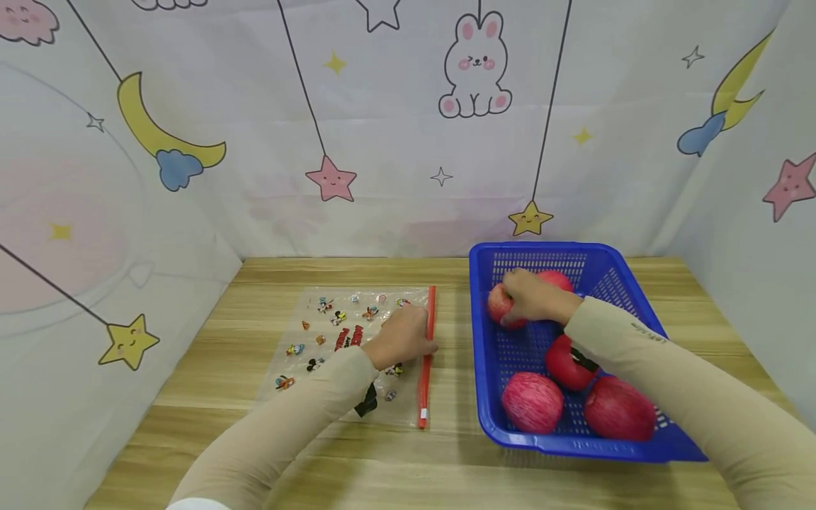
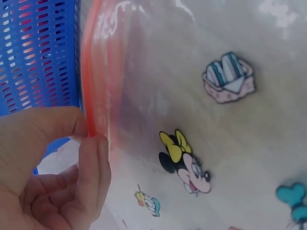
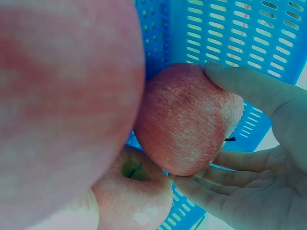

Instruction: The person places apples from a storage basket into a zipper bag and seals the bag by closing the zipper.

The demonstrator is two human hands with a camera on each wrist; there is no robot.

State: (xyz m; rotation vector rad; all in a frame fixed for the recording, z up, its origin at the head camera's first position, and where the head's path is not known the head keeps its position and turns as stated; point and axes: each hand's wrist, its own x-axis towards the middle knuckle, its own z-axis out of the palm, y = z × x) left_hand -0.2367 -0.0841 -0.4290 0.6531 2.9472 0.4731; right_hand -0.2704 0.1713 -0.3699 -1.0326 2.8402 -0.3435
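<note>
A clear zip bag with cartoon prints and a red-orange zip edge lies flat on the wooden table. My left hand pinches that edge between thumb and fingers, as the left wrist view shows. Inside the blue basket, my right hand grips a red apple at the back left. The right wrist view has its thumb on one side of the apple and the fingers on the other.
Several other apples sit in the basket, among them one at the front left and one at the front right. A printed white curtain hangs behind the table and at both sides.
</note>
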